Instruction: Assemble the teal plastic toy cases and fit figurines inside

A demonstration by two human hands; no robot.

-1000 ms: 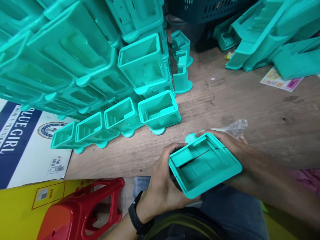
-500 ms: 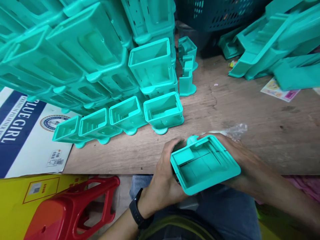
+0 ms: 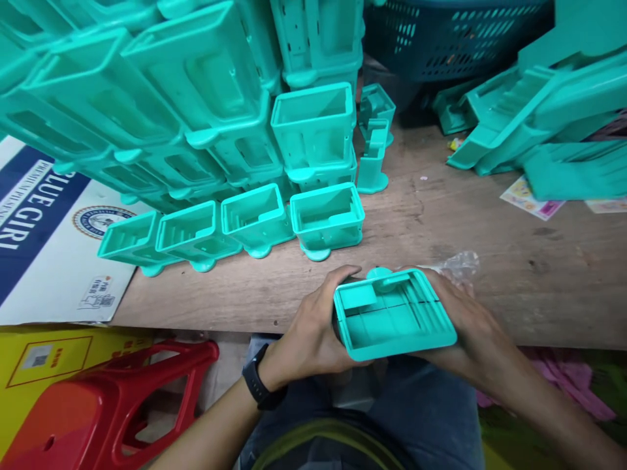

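Between my two hands is a green plastic box (image 3: 392,320), its open top facing me, with ribs along the inside and a rounded tab at its far side. My left hand (image 3: 318,326), with a black band on the wrist, is closed around the box's left side. Around the right side wraps my right hand (image 3: 465,320), its fingers partly hidden behind the box. The box is held above the table's front edge, over my lap. Just beyond it on the table stands a similar green box (image 3: 328,240), last in a row of several.
Stacked green boxes (image 3: 206,78) fill the back left. Two narrow green pieces (image 3: 373,163) stand beside them. More green parts (image 3: 539,117) lie back right, near a dark basket (image 3: 455,39). A white carton (image 3: 63,254) and red stool (image 3: 73,411) are at left; clear plastic (image 3: 460,266) lies behind my right hand.
The box has tilted a little and sits slightly higher and further left in view, with both hands still around it. The camera view has shifted slightly.
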